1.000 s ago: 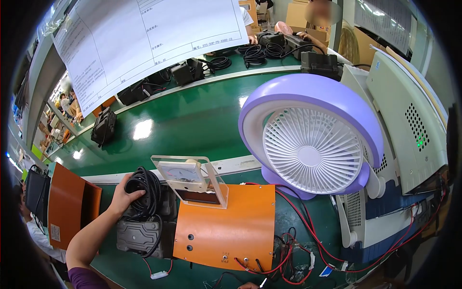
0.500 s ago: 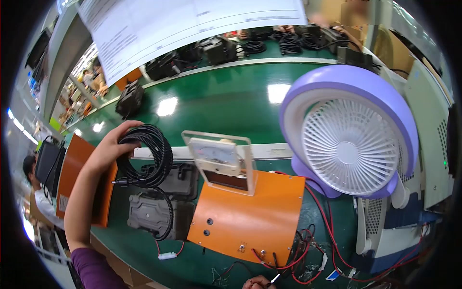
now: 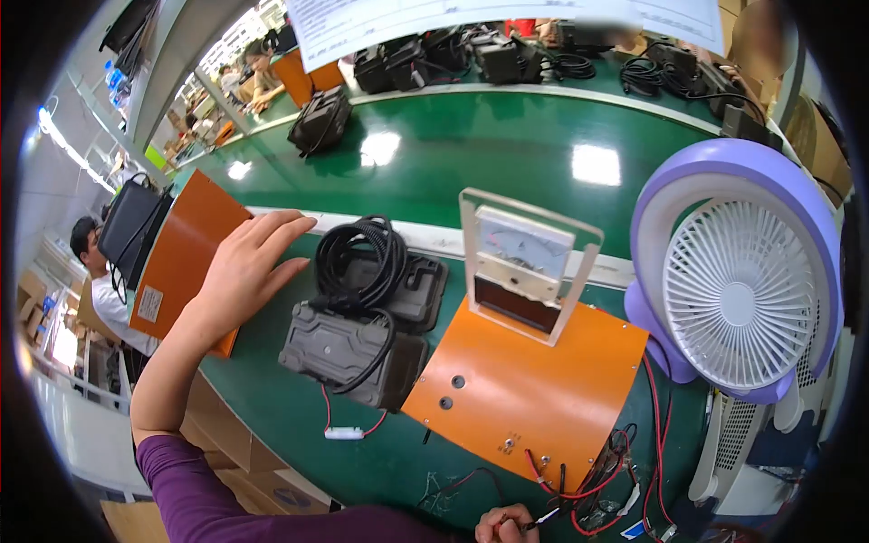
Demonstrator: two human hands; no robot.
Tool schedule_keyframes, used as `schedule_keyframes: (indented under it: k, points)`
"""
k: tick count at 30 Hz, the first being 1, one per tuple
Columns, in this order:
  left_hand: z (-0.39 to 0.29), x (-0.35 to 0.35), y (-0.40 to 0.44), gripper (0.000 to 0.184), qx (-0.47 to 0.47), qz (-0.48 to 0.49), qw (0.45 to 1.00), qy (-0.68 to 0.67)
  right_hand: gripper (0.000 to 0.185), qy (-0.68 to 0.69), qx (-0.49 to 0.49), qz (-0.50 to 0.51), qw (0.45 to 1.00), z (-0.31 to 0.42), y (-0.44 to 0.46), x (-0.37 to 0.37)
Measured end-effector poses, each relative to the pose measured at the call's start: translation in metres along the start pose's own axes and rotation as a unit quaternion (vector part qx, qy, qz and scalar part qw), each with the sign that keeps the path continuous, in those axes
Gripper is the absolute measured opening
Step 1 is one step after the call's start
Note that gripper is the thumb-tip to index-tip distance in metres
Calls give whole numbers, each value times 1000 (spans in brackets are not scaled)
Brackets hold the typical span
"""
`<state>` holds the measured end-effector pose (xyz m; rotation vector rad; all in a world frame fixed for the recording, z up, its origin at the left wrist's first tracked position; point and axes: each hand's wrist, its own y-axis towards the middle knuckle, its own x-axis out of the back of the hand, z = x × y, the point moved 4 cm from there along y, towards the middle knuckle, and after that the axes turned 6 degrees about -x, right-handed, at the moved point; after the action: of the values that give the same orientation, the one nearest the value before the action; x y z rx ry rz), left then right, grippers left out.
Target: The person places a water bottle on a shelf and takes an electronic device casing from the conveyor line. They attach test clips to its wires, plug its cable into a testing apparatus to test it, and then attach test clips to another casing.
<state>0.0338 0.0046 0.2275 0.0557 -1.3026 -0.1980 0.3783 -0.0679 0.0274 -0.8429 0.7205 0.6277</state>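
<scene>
My left hand (image 3: 249,267) is open with its fingers spread, apart from a coil of black cable (image 3: 391,262). The coil rests on the dark grey plastic case (image 3: 339,348), and its tail hangs over the case's front. At the bottom edge my right hand (image 3: 505,523) is closed around a thin dark item with a pale tip, partly hidden. Near that hand stands an orange box (image 3: 534,385) with red and black leads at its front. An analog panel meter (image 3: 523,242) in a clear frame is on top of the box.
A purple fan (image 3: 738,299) stands at the right. Another orange box (image 3: 186,249) with a black case (image 3: 136,217) is at the left. A white inline connector (image 3: 344,433) lies on the green bench. Several black units and cables line the far side, where people sit.
My left hand has let go of the black cable coil, which now lies on the grey case. The hand has opened beside it. The head view has shifted.
</scene>
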Motion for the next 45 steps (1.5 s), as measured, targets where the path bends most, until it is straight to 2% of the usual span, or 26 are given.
schedule_keyframes:
  k: [1,3,4,6,10,11,12,14,16,17,18,20,22,24,25,30,32,33,34,36,37,38,40,42,44,45]
  points:
    - [-13,10,-5,30,-48,-53,997,30,16,-6,1,2,1000,0,-1,1]
    - [-43,24,-20,26,-126,-32,991,31,17,-7,1,20,1000,1,-1,0]
    - [-59,26,-28,22,-202,-35,978,34,18,-7,10,31,999,1,-1,-1]
    - [-84,21,-52,13,-244,53,968,-11,17,16,12,42,999,0,-2,-3]
    - [-102,-11,-94,26,-133,197,958,-159,18,20,4,80,997,-3,-4,-5]
    - [-107,-22,-104,28,-129,181,962,-158,27,-42,92,71,992,3,-2,-14]
    - [-113,-34,-116,30,-128,165,966,-155,28,-66,86,78,991,4,-3,-17]
    - [-123,-57,-139,32,-118,198,959,-165,30,-85,59,86,991,5,-6,-23]
    - [-126,-78,-158,35,-130,229,964,-45,16,-117,49,99,987,1,-9,-17]
    - [-122,-79,-162,38,-105,233,962,-100,16,-120,50,95,987,1,-9,-18]
    - [-122,-77,-162,38,-109,231,961,-101,16,-125,53,88,987,1,-8,-19]
    - [-123,-65,-160,39,-83,132,974,-166,17,-133,61,65,987,2,-8,-21]
    - [-123,-68,-168,39,-84,123,977,-153,16,-131,80,72,986,5,-8,-27]
    - [-116,-77,-177,39,-7,121,976,-182,19,-131,102,74,983,9,-10,-34]
    - [-114,-78,-179,33,8,105,977,-184,20,-134,108,85,982,9,-10,-33]
    - [-98,-83,-188,23,-2,66,981,-181,19,-175,119,85,974,10,-15,-53]
    - [-88,-81,-192,21,3,75,973,-218,18,-237,122,72,961,10,-10,-56]
    - [-80,-81,-196,22,32,76,967,-241,17,-303,147,59,940,11,-7,-59]
    - [-74,-74,-195,22,24,42,967,-251,17,-303,154,56,939,13,-3,-64]
    - [-66,-59,-189,18,0,-24,965,-261,17,-438,205,55,874,17,6,-80]
    - [-61,-61,-189,18,-6,-27,965,-262,17,-524,194,42,828,21,14,-81]
    - [-55,-67,-190,18,-12,-17,950,-311,17,-525,199,37,827,25,24,-84]
    - [-47,-70,-192,17,-23,-6,932,-362,14,-673,242,37,698,23,42,-93]
    - [-32,-78,-189,17,97,70,877,-466,13,-677,249,41,691,17,60,-95]
    - [-19,-76,-183,15,122,44,866,-483,13,-713,300,61,631,13,71,-102]
    - [-13,-73,-179,14,123,31,866,-484,13,-713,288,64,636,11,77,-102]
